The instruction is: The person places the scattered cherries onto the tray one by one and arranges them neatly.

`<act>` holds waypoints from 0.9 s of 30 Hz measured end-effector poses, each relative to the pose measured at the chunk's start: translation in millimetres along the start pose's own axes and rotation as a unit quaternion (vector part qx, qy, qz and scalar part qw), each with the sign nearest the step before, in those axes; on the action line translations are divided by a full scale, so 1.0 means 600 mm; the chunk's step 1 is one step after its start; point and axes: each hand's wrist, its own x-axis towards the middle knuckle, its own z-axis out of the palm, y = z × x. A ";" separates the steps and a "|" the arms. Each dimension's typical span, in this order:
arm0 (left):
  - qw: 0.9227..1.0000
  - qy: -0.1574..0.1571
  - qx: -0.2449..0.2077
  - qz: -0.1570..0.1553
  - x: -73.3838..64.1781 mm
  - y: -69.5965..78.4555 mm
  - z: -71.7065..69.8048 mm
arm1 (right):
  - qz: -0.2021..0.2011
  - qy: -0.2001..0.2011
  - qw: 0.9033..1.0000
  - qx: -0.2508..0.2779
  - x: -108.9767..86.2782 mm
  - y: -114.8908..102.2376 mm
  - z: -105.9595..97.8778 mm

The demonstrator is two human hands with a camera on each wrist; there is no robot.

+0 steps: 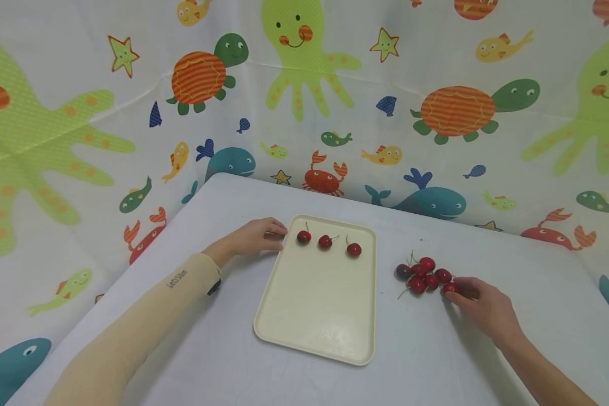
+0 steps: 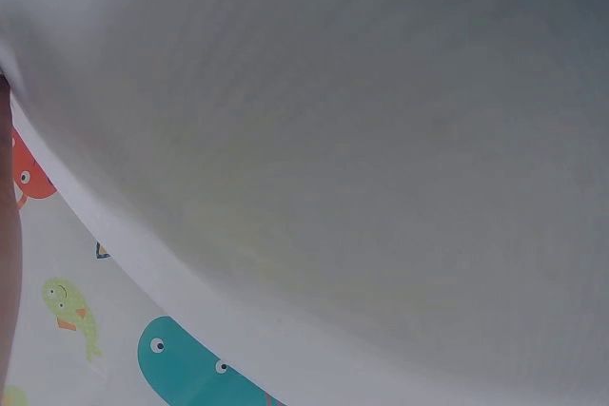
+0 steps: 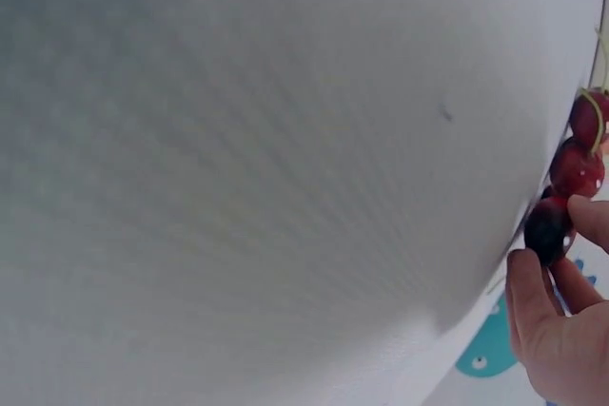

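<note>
Head view: right hand [image 1: 487, 309] pinches one cherry [image 1: 451, 288] between thumb and fingers, at the cherry cluster [image 1: 418, 276] right of the tray [image 1: 314, 301]. Left hand [image 1: 254, 237] relaxed, fingertips touching the tray's left rim.

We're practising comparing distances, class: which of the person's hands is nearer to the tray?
Left. The left hand has its fingertips at the left edge of the tray; the right hand is farther off, beyond the tray's right side, pinching a cherry.
</note>
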 end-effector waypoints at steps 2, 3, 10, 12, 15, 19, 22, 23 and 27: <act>1.000 0.000 0.004 0.001 0.000 0.000 0.001 | 0.001 -0.002 1.000 0.000 -0.001 -0.002 -0.001; 1.000 0.000 0.005 -0.001 0.000 0.000 0.001 | -0.001 0.000 1.000 -0.002 -0.001 -0.003 -0.001; 1.000 0.000 0.005 -0.004 -0.001 0.000 -0.003 | -0.020 0.015 1.000 -0.013 -0.006 -0.010 -0.014; 1.000 -0.001 0.005 -0.003 -0.001 0.000 -0.003 | -0.021 0.018 1.000 -0.012 -0.007 -0.012 -0.015; 1.000 -0.002 0.005 -0.004 -0.001 0.000 -0.002 | -0.021 0.024 0.999 -0.008 -0.009 -0.015 -0.017; 1.000 0.000 0.007 -0.006 0.001 0.000 -0.001 | -0.025 0.035 0.999 0.001 -0.011 -0.021 -0.020; 1.000 0.001 0.008 -0.007 0.002 0.000 -0.001 | -0.024 0.035 0.999 0.010 -0.012 -0.028 -0.024; 1.000 0.001 0.008 -0.008 0.002 0.000 -0.001 | -0.021 0.034 0.999 0.016 -0.012 -0.030 -0.025; 1.000 0.001 0.010 -0.008 0.002 0.000 0.000 | -0.018 0.030 0.999 0.029 -0.017 -0.044 -0.027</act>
